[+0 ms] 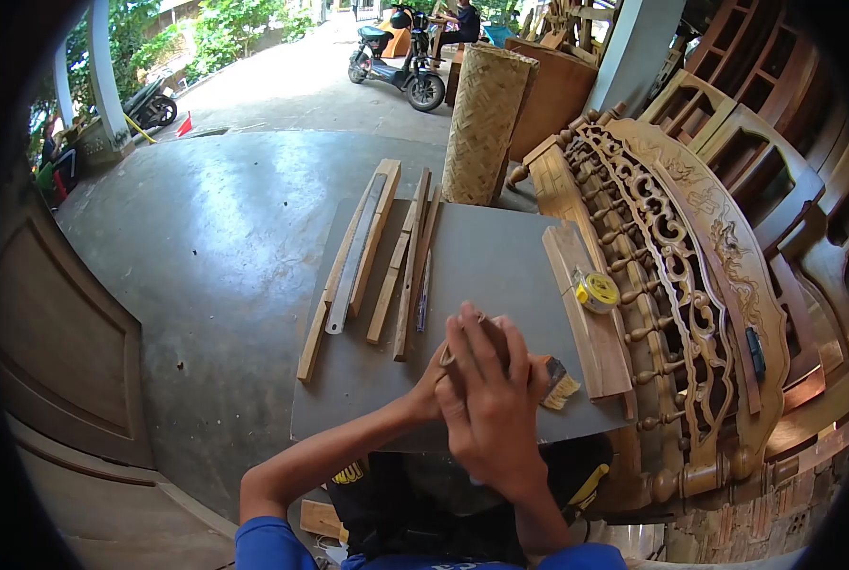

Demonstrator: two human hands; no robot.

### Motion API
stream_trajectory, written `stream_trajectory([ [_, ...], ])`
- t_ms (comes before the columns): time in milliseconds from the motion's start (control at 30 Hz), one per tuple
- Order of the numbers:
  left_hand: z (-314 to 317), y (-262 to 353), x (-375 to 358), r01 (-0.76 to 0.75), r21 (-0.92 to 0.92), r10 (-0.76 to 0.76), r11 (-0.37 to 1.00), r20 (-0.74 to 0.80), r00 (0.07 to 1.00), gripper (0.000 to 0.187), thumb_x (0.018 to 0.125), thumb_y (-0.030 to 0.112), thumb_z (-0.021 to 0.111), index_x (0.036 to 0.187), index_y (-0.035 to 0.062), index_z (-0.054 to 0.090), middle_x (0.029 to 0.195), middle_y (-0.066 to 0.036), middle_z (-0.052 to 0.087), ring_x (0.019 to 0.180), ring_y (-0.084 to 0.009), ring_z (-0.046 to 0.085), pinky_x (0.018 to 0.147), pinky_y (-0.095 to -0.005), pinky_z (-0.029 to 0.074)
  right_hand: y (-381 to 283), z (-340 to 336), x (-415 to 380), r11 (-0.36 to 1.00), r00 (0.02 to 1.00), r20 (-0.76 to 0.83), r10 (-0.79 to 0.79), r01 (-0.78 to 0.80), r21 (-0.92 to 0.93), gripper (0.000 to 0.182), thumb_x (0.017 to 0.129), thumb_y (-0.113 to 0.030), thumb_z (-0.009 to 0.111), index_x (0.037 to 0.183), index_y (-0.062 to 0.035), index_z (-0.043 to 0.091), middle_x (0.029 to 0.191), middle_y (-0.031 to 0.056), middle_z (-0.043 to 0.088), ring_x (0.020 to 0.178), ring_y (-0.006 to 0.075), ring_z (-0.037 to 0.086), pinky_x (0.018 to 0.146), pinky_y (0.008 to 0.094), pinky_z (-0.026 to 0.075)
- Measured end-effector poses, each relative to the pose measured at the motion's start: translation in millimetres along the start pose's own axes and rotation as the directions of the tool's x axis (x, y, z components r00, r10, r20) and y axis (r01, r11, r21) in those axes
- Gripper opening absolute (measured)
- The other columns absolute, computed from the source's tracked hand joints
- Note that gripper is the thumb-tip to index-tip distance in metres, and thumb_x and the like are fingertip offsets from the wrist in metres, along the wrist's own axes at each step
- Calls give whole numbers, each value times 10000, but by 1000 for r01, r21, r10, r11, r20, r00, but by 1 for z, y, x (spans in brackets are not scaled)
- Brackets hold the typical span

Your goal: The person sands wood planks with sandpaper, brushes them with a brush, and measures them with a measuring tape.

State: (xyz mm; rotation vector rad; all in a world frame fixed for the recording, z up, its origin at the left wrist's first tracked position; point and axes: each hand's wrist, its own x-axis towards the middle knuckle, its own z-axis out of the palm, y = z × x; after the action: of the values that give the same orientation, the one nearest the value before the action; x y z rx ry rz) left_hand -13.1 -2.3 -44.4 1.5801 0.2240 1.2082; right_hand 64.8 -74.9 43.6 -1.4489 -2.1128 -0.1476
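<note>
Open-air wood workshop, grey worktop (500, 256) with loose wood strips (386, 256), right hand (491, 399) flat, fingers spread, pressing on left hand (436, 380), left grip hidden, cannot tell, brush (559, 382) beneath them at near edge, tape measure (596, 292) on plank (586, 313) beside.

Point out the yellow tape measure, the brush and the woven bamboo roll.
Yellow tape measure (596, 292), head view, round case.
Brush (561, 383), head view, bristle end.
Woven bamboo roll (486, 123), head view, middle of side.
</note>
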Motion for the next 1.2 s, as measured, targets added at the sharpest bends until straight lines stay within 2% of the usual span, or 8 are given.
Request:
stream_trajectory([
  [67, -6, -4, -6, -165, 332, 153, 929, 63, 986, 377, 912, 150, 416, 1263, 29, 350, 1225, -83, 428, 1130, -160, 409, 932, -325, 352, 2, -1, -3, 1000, 998, 56, 4, -5, 22, 467, 870, -255, 408, 1284, -38, 398, 1340, 128, 370, 1277, 314, 220, 998, 399, 152],
  [167, 10, 14, -11, 199, -161, -213, 967, -72, 974, 396, 912, 151, 413, 1273, 24, 312, 1208, -83, 432, 1123, -151, 403, 937, -320, 341, 20, -3, 43, 999, 997, -71, 42, -42, 7, 477, 866, -249, 400, 1294, -38, 386, 1349, 132, 359, 1290, 338, 194, 1014, 419, 127],
  [200, 15, 20, -3, 174, -212, -208, 962, -149, 967, 415, 923, 178, 404, 1285, 21, 277, 1212, -81, 421, 1124, -143, 394, 943, -301, 331, 26, -3, 47, 990, 994, -36, 100, -96, 102, 478, 865, -238, 389, 1297, -34, 379, 1343, 143, 362, 1300, 343, 181, 1029, 431, 108],
  [333, 12, 17, -5, 26, -105, -24, 994, 19, 1000, 460, 934, 136, 358, 1350, 23, 199, 1290, -105, 370, 1201, -160, 333, 992, -296, 276, 17, -8, -1, 980, 990, -40, 132, -124, 152, 482, 865, -236, 399, 1280, 10, 385, 1337, 161, 362, 1282, 370, 208, 1021, 467, 122],
  [433, 13, 18, -8, 108, -181, -99, 977, 62, 993, 480, 934, 123, 349, 1365, 25, 162, 1332, -119, 325, 1242, -181, 296, 1016, -313, 246, 27, -13, 18, 990, 996, -10, 85, -84, 110, 485, 865, -237, 399, 1286, 4, 379, 1342, 162, 355, 1285, 371, 202, 1018, 482, 123],
  [767, 11, 24, -2, 96, -131, -103, 987, -50, 993, 506, 931, 144, 352, 1362, -5, 133, 1357, -134, 283, 1260, -196, 276, 1026, -324, 239, 35, -4, 35, 992, 1000, 14, 25, -26, 120, 490, 894, -294, 385, 1286, -1, 377, 1352, 150, 347, 1308, 361, 158, 1040, 488, 73],
  [967, 13, 30, 3, 184, -361, -233, 914, -97, 967, 380, 926, 203, 381, 1246, 2, 337, 1111, -76, 480, 1023, -130, 456, 864, -274, 382, 30, -10, 33, 958, 998, 45, -51, 36, 286, 487, 893, -284, 395, 1286, 3, 372, 1346, 151, 354, 1308, 349, 175, 1048, 476, 65],
  [1200, 0, 36, 11, 280, -447, -358, 850, -99, 929, 363, 893, 353, 390, 1070, 44, 464, 780, 13, 453, 736, -65, 394, 617, -220, 321, 38, -17, 25, 949, 996, 7, -85, 79, 307, 464, 891, -223, 408, 1284, 20, 366, 1341, 158, 358, 1305, 332, 202, 1052, 460, 89],
])
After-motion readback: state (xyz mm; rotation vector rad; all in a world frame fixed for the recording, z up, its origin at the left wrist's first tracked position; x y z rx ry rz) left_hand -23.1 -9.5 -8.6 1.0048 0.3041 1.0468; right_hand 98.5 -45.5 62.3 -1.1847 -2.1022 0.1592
